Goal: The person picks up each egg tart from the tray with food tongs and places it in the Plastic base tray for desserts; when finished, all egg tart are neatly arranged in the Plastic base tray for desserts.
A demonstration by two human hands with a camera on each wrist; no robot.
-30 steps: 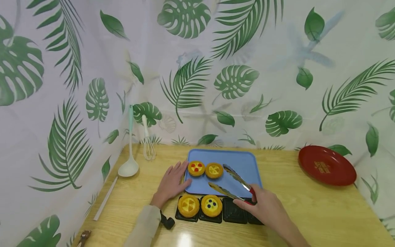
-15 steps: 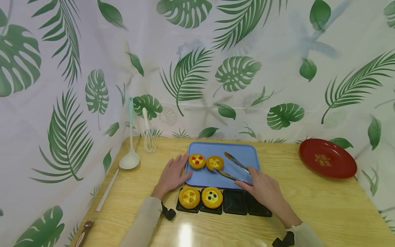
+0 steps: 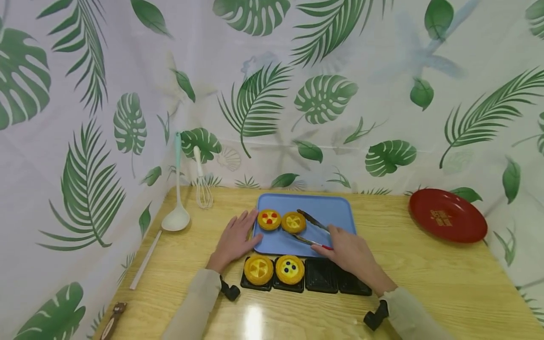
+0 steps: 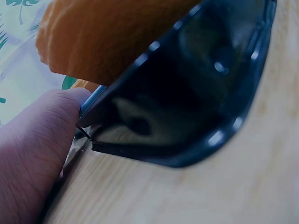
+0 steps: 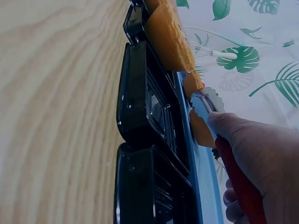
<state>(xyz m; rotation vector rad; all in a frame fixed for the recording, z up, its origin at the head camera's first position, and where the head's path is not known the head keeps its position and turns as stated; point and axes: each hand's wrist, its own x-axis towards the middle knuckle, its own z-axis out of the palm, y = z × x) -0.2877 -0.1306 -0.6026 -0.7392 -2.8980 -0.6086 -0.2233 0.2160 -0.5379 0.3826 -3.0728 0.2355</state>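
Observation:
My right hand [image 3: 350,250] grips red-handled metal tongs [image 3: 313,220]. The tongs' tips straddle an egg tart with yellow wedge topping [image 3: 293,222] on the blue tray [image 3: 327,204]. Left of that tart, a second one with red dots [image 3: 269,220] lies on the same tray. My left hand [image 3: 235,240] rests with straight fingers at the tray's left edge. In front of the tray stand black square holders [image 3: 321,275] in a row. The two left holders carry a wedge-topped tart [image 3: 258,270] and a blueberry-dotted tart [image 3: 290,270].
To the left lie a white ladle [image 3: 176,219], a whisk [image 3: 204,192] and a pale stick [image 3: 145,260]. A brown bear-topped item [image 3: 113,321] is at the front left. A red oval plate [image 3: 448,216] leans at the right against a leaf-print cloth.
My right hand has moved forward and left, bringing the tongs from right of the wedge-topped tart to around it. The left hand stays at the tray's edge.

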